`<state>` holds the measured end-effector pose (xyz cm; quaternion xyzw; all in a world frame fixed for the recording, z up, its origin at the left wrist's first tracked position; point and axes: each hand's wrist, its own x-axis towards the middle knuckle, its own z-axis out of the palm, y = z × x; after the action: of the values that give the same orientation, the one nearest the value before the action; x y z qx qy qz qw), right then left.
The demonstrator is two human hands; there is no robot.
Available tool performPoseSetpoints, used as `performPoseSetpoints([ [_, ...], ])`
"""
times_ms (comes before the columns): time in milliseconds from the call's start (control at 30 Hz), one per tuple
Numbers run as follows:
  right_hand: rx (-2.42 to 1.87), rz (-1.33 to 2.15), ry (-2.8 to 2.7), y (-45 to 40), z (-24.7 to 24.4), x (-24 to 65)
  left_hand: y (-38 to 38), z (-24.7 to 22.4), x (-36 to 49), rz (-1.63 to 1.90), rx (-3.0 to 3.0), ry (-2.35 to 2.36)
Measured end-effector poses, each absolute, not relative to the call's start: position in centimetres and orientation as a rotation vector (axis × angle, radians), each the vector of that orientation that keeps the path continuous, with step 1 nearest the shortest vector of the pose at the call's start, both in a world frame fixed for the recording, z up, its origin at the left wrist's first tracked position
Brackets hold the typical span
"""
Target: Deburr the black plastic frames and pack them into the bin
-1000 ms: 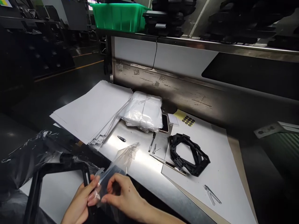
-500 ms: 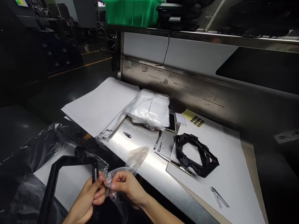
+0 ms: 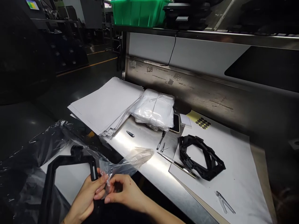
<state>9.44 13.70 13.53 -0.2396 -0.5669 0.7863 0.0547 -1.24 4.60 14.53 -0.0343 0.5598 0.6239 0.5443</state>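
Sheeting of black plastic (image 3: 28,152) lies crumpled at the far left, seemingly pushed aside to leave room for the hands. Next to it, a black frame (image 3: 67,160) sits over a white sheet (image 3: 67,183), its lower part hidden. The left hand (image 3: 85,196) has its fingers closed around the frame's right side, apparently to keep it steady. Just beside it, the right hand (image 3: 126,191) has its fingers pinched on a clear plastic bag (image 3: 130,160), whose loose end trails right over the steel table (image 3: 144,177). Holding the frame and bag this close suggests fine work at that corner, though the hands hide exactly where they meet. Farther back, a stack of white paper (image 3: 105,104) and a white bundle in plastic (image 3: 154,109) sit out of the way against the table's back wall. A nail clipper (image 3: 130,133), a pen (image 3: 161,140), and a phone (image 3: 176,123) lie within reach. To the right, a long blade (image 3: 177,165) lies near a pile of black frames (image 3: 201,157) on a white mat (image 3: 233,186), with tweezers (image 3: 224,202) at its near edge, handy for the right hand.
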Motion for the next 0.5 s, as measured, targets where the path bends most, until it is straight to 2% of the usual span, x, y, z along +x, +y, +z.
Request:
performPoseSetpoints([
  [67, -0.729, 2.346, -1.705, 13.6, 13.7, 9.4, 4.7, 14.4, -1.1, 1.473, -0.078, 1.333],
  [267, -0.704, 2.557, -1.475, 13.9, 12.9, 9.7, 4.3, 14.2, -1.0, 1.409, -0.064, 1.319],
  [500, -0.859, 2.093, -1.906, 12.7, 12.8, 9.8, 4.1, 14.0, 0.6, 1.245, -0.015, 1.525],
])
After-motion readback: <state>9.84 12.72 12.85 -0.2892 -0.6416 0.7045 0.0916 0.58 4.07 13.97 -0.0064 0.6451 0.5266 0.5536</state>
